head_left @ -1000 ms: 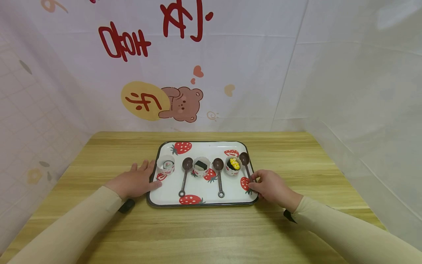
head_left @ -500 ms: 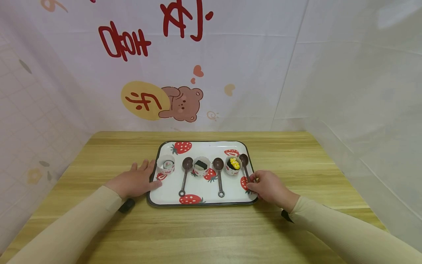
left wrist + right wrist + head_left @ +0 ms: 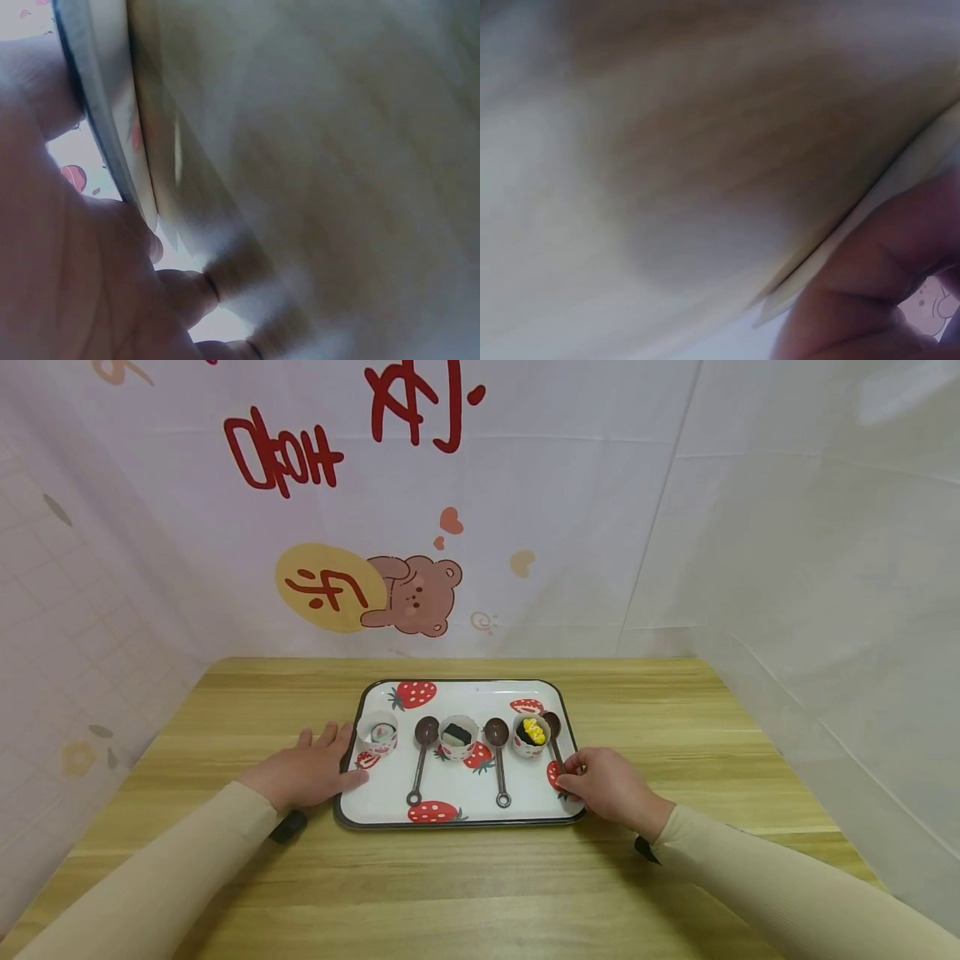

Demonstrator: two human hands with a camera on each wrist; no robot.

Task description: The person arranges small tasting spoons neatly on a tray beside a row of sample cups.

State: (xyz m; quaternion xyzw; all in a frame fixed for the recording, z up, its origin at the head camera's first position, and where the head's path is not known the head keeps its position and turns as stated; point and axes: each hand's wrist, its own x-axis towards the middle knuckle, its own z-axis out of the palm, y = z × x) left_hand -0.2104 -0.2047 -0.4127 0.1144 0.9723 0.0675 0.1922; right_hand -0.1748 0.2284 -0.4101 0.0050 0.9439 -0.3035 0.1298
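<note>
My right hand (image 3: 611, 787) pinches the handle end of a brown measuring spoon (image 3: 557, 745) at the right side of the strawberry-print tray (image 3: 457, 789). That spoon's bowl lies against or just behind the paper cup (image 3: 530, 750) with yellow-topped sushi; which, I cannot tell. In the right wrist view, the curled fingers (image 3: 870, 277) sit by the tray's rim. My left hand (image 3: 311, 770) lies with spread fingers along the tray's left edge, its thumb over the rim. In the left wrist view, the palm (image 3: 67, 247) faces the tray's side wall (image 3: 112, 112).
Two more brown spoons (image 3: 421, 768) (image 3: 499, 768) lie on the tray, handles toward me. Between and beside them stand a cup holding a dark-banded sushi piece (image 3: 457, 739) and a cup with a sushi roll (image 3: 378, 737). Wooden tabletop (image 3: 465, 893) surrounds the tray; a printed curtain (image 3: 570, 485) hangs behind.
My right hand has shifted slightly left with the spoon. The spoon's bowl has come closer to the cup with yellow-topped sushi. The left hand stays in place.
</note>
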